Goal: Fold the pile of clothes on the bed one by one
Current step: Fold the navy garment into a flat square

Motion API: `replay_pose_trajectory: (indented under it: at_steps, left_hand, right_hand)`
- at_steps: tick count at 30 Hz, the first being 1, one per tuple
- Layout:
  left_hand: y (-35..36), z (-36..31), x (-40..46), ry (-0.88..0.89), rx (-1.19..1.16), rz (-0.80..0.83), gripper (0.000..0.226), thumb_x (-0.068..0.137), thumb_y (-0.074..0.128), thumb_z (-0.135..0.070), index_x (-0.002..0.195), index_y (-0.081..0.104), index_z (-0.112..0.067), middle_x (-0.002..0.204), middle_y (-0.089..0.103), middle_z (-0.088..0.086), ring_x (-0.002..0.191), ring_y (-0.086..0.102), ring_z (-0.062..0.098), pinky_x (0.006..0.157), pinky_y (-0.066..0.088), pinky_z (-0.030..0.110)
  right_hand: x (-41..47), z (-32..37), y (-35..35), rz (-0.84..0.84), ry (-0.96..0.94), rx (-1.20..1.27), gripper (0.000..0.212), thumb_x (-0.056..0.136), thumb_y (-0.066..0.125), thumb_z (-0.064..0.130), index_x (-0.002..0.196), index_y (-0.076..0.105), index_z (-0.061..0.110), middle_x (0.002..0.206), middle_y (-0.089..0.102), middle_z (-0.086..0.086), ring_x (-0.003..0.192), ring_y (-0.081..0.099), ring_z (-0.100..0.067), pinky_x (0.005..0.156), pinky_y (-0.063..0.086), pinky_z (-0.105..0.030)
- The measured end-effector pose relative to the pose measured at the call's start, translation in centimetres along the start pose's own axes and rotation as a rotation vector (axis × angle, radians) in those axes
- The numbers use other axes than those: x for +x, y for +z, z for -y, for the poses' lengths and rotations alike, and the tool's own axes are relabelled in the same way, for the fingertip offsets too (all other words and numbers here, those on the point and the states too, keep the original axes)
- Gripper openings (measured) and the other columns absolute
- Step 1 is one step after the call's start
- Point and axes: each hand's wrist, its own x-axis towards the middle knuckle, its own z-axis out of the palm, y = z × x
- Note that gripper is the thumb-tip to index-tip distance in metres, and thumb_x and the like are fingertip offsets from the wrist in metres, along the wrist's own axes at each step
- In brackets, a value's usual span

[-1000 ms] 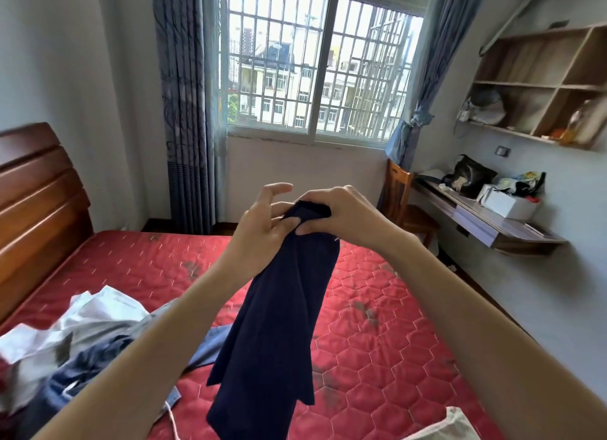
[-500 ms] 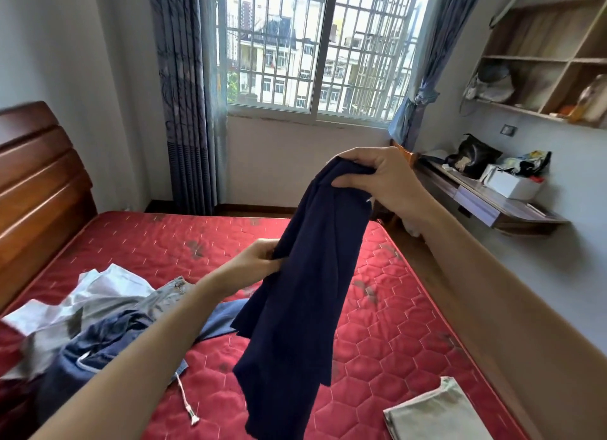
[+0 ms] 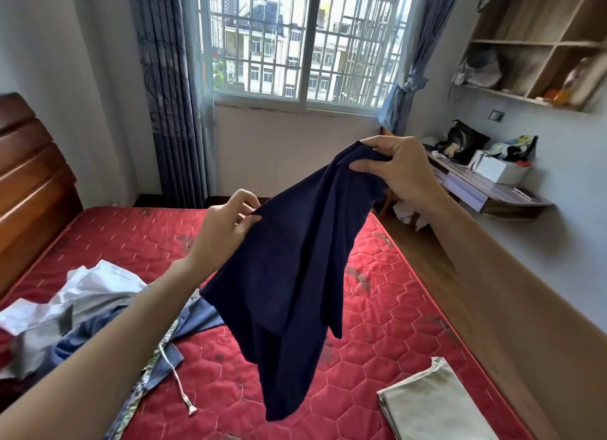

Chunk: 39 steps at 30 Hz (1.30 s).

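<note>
A dark navy garment [image 3: 289,275] hangs in the air above the red quilted mattress [image 3: 377,347]. My right hand [image 3: 397,167] pinches its upper corner, higher and to the right. My left hand [image 3: 226,229] grips the garment's left edge, lower down. The cloth stretches between both hands and its bottom droops freely. A loose pile of clothes [image 3: 72,311], white, grey and blue, lies on the bed at the left under my left forearm. A folded beige-grey cloth [image 3: 437,406] lies flat at the bed's lower right.
A wooden headboard [image 3: 29,177] stands at the left. The window [image 3: 305,42] with bars and curtains is ahead. A desk [image 3: 486,183] with bags and a white box, and wall shelves [image 3: 538,42], are at the right. Wooden floor runs between bed and desk.
My hands moved apart, spreading the navy garment. The left hand slid along its left edge and now grips it; the right hand holds the top corner further right.
</note>
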Motion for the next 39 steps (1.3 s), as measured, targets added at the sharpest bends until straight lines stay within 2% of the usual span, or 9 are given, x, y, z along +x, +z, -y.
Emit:
replay_pose_trajectory:
  at_steps: [5,8,13,19,24,30,33,35,39]
  left_hand:
    - [2.2,-0.2,-2.4,0.125,0.218,-0.152,0.016,0.082,0.066,-0.001,0.087,0.067,-0.016,0.097,0.066,-0.007,0.081,0.064,0.019,0.063,0.053,0.037]
    - [5.3,-1.5,-4.1,0.015,0.301,-0.155,0.021,0.082,0.072,-0.031,0.095,0.069,-0.014,0.116,0.057,-0.001,0.099,0.055,0.020,0.073,0.051,0.034]
    - [9.4,-3.7,-5.3,-0.115,0.273,-0.162,0.042,0.082,0.060,-0.055,0.087,0.066,-0.013,0.109,0.051,-0.002,0.095,0.049,0.019,0.073,0.048,0.035]
    - [10.4,-3.3,-4.9,-0.124,0.223,-0.217,0.026,0.091,0.063,-0.033,0.082,0.069,-0.010,0.104,0.052,-0.001,0.089,0.050,0.019,0.065,0.043,0.031]
    - [8.7,-2.1,-4.8,-0.143,0.067,-0.249,0.018,0.091,0.064,-0.023,0.092,0.073,-0.007,0.099,0.058,0.001,0.089,0.055,0.022,0.077,0.039,0.025]
    - [5.7,-3.4,-6.4,-0.047,0.096,-0.414,0.020,0.089,0.066,-0.008,0.101,0.056,-0.019,0.080,0.062,-0.007,0.062,0.056,0.011,0.060,0.040,0.022]
    - [7.4,-4.4,-8.7,0.121,0.227,-0.288,0.022,0.080,0.065,0.006,0.087,0.066,-0.014,0.092,0.067,0.002,0.059,0.057,0.017,0.051,0.045,0.027]
    - [9.2,-5.1,-9.6,0.109,0.252,-0.175,0.025,0.073,0.068,0.010,0.086,0.073,-0.011,0.098,0.069,0.004,0.067,0.065,0.023,0.059,0.051,0.032]
    - [12.2,-6.7,-9.5,-0.069,0.254,-0.095,0.025,0.083,0.072,-0.015,0.103,0.067,-0.001,0.108,0.066,0.010,0.083,0.066,0.031,0.066,0.053,0.037]
  right_hand:
    - [0.5,1.2,0.6,0.013,-0.023,0.008,0.029,0.077,0.078,0.007,0.105,0.072,0.009,0.096,0.073,-0.004,0.085,0.067,-0.008,0.078,0.055,-0.021]
    - [0.8,1.8,0.9,0.009,-0.033,-0.009,0.027,0.078,0.078,0.009,0.104,0.072,0.013,0.096,0.073,-0.002,0.086,0.067,-0.007,0.078,0.054,-0.020]
    - [0.8,1.9,1.1,0.010,-0.024,-0.038,0.027,0.078,0.078,0.011,0.103,0.071,0.018,0.095,0.072,0.003,0.086,0.065,-0.003,0.081,0.054,-0.022]
    - [0.1,0.4,0.1,-0.006,0.010,-0.099,0.029,0.078,0.079,0.014,0.107,0.073,0.011,0.100,0.073,-0.003,0.096,0.068,-0.018,0.089,0.054,-0.040]
    - [-0.2,-0.9,-0.9,-0.021,0.059,-0.192,0.029,0.076,0.080,0.020,0.104,0.074,0.019,0.097,0.073,0.005,0.093,0.068,-0.012,0.089,0.053,-0.042]
    - [-0.1,-1.2,-0.2,-0.018,0.131,-0.258,0.032,0.075,0.081,0.025,0.106,0.075,0.019,0.099,0.074,0.002,0.094,0.068,-0.014,0.088,0.053,-0.044]
    - [0.3,-0.8,0.4,-0.019,0.145,-0.272,0.033,0.074,0.081,0.027,0.106,0.075,0.020,0.100,0.074,0.002,0.095,0.068,-0.014,0.087,0.053,-0.043]
    - [0.4,-0.4,1.0,-0.019,0.132,-0.281,0.033,0.074,0.081,0.026,0.105,0.075,0.019,0.100,0.074,0.000,0.095,0.068,-0.016,0.087,0.053,-0.042]
    - [0.1,0.3,1.7,-0.008,0.103,-0.263,0.033,0.075,0.080,0.025,0.106,0.074,0.019,0.104,0.073,-0.001,0.098,0.067,-0.019,0.088,0.053,-0.044]
